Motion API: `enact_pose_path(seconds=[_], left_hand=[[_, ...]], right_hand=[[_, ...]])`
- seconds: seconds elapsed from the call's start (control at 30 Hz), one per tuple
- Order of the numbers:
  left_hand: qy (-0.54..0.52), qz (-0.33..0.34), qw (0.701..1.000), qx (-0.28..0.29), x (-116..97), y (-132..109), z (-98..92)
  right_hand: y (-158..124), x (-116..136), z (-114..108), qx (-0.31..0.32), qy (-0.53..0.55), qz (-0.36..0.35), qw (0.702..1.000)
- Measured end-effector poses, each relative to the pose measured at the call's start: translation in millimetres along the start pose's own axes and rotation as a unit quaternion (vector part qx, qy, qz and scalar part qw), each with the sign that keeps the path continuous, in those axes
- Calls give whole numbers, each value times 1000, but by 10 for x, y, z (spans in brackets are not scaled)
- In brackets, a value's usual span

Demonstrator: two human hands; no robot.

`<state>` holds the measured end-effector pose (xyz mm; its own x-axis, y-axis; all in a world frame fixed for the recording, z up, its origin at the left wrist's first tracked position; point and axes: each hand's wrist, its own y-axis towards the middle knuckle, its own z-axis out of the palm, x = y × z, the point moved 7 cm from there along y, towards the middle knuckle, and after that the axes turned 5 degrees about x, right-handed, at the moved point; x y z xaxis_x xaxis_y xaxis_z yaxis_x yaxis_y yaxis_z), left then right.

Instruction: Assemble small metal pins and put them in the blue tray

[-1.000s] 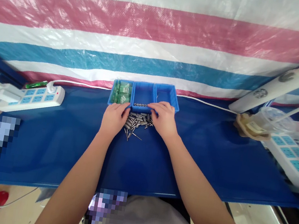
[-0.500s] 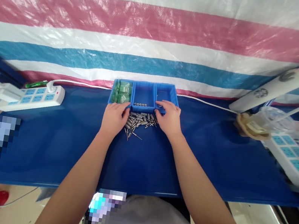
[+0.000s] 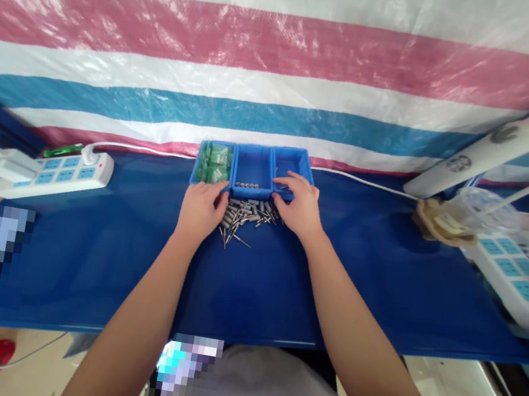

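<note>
Three open blue plastic bins sit side by side toward the back of a glossy blue table, and from where I stand the person has a bare hand at each end of the row. Green packets fill the left bin, while small silvery round metal pieces lie in a line along the front of the middle one. Just before the row lies a loose pile of thin metal pins and little grey cylinders, some pins straying toward the person. The left hand rests beside that pile, its fingers curved at the front edge of the left bin; I can't tell whether it grips anything. The right hand reaches over the front of the right bin, thumb and forefinger parted, with a few slim silvery bits by the fingers. Well off to the left is a white power strip with blue sockets; to the right, a clear plastic cup leans near another strip.
</note>
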<state>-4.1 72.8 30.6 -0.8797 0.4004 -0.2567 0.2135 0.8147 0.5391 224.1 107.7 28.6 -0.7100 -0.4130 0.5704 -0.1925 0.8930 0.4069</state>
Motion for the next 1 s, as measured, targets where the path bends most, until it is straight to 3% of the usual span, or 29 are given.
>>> enact_pose_path(seconds=[0.1,0.27,0.43,0.53,0.73,1.0], left_hand=[[-6,4,1000,-5,-5,-4,-9],[-25,-11,999,-32,11,-21,-43],[-44,-17,997,-56,13,-40,-77],[-40,-7,996,-79,-18,-45,-125],[-39,17,994,-97,-78,-46,-175],[-58,6,996,-67,-95,-48,-165]], right_hand=[[-23,69,11,0,-32,-21,999],[-119,418,-69,-28,-44,-59,997],[-225,747,186,158,51,-169,971],[-247,720,313,205,41,-167,963],[-248,659,390,206,19,-150,967],[-241,711,331,162,52,-150,974]])
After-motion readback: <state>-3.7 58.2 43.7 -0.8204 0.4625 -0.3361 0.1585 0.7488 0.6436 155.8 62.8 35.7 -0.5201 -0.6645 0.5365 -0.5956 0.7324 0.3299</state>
